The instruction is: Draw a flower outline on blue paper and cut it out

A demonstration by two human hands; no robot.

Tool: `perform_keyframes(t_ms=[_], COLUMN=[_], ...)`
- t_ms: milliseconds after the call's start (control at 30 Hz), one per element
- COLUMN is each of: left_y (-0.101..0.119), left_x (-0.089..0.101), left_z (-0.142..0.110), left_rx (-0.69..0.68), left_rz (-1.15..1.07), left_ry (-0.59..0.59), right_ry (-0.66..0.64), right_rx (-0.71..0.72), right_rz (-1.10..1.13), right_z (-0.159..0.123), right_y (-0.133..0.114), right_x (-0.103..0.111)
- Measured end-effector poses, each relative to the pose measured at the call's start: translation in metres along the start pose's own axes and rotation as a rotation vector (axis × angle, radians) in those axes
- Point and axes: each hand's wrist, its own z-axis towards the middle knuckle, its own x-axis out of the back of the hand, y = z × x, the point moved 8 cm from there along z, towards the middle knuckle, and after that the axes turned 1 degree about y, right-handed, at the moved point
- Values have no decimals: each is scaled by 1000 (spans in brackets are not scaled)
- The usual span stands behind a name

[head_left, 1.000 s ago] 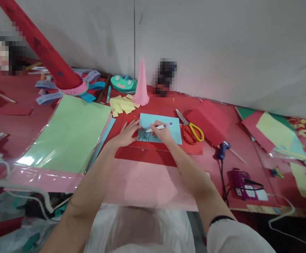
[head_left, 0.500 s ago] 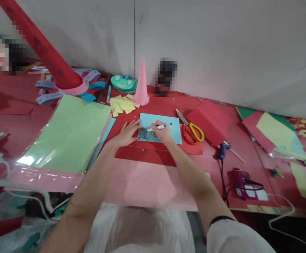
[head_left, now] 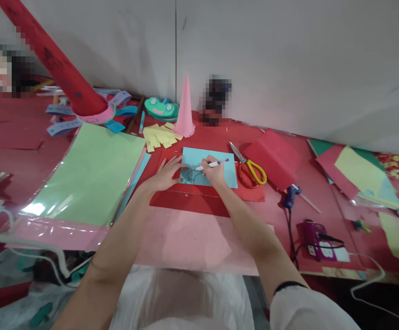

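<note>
While the left hand [head_left: 165, 176] lies spread, the right hand [head_left: 214, 172], marker [head_left: 216, 163] pinched, edged rightward.

Left forearm [head_left: 114, 252] and right forearm [head_left: 257, 229] bare; loose white fabric sleeve [head_left: 313, 311] above latter, narrow black band [head_left: 290, 285] along sleeve's edge; creased white cloth garment [head_left: 182, 298] below near edge of pink-red table surface [head_left: 323, 183]

Room before blue paper [head_left: 196, 159], scissors [head_left: 243, 160] right, cone [head_left: 185, 112] behind
</note>
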Motion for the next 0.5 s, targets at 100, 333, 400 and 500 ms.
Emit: perform_keyframes(t_ms=[100, 333, 400, 500], left_y=[0, 1, 1, 2], left_x=[0, 0, 1, 1], left_z=[0, -1, -1, -1], left_rx=[8, 2, 8, 30], left_rz=[-6, -15, -12, -7], left_ry=[-7, -12, -12, -20], right_ry=[-5, 67, 60, 42], right_rx=[8, 11, -1, 10], right_rz=[1, 23, 25, 31], right_z=[0, -2, -2, -2], right_y=[0, -2, -1, -2], right_x=[-1, 5, 5, 3])
